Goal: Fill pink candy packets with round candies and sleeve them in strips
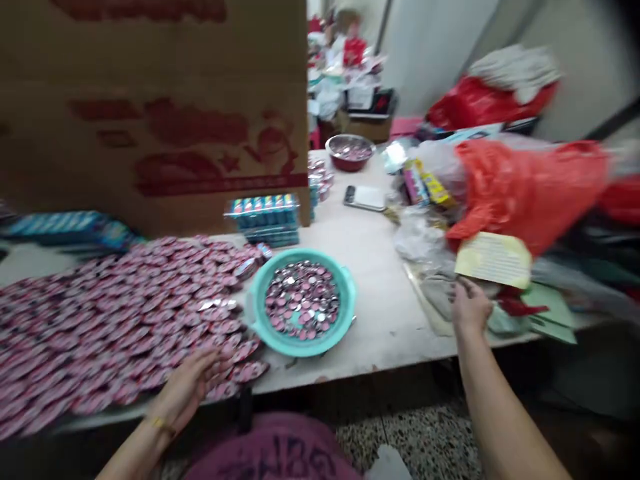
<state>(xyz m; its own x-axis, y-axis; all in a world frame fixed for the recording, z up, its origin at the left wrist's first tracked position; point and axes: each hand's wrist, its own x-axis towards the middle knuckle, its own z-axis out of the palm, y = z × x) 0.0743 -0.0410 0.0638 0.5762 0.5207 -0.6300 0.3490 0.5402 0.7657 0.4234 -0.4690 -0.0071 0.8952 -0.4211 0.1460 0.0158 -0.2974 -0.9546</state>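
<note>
My left hand (187, 381) is at the front edge of the table, its fingers loosely extended by the nearest rows of small pink oval pieces (150, 313). Nothing shows in its grasp, though blur softens the fingertips. My right hand (470, 307) is over the right side of the table, with thumb and fingers closed at the lower left corner of a pale yellow printed card (495, 259). Between my hands stands a turquoise basin (347, 313) holding many small round pink and silvery pieces (303, 300).
A large cardboard box (200, 87) rises behind the pink rows. Blue packs (265, 213) stand against it. Farther back are a metal bowl (350, 157) and a white phone-like object (367, 198). Red plastic bags (530, 187) and green paper (550, 310) crowd the right.
</note>
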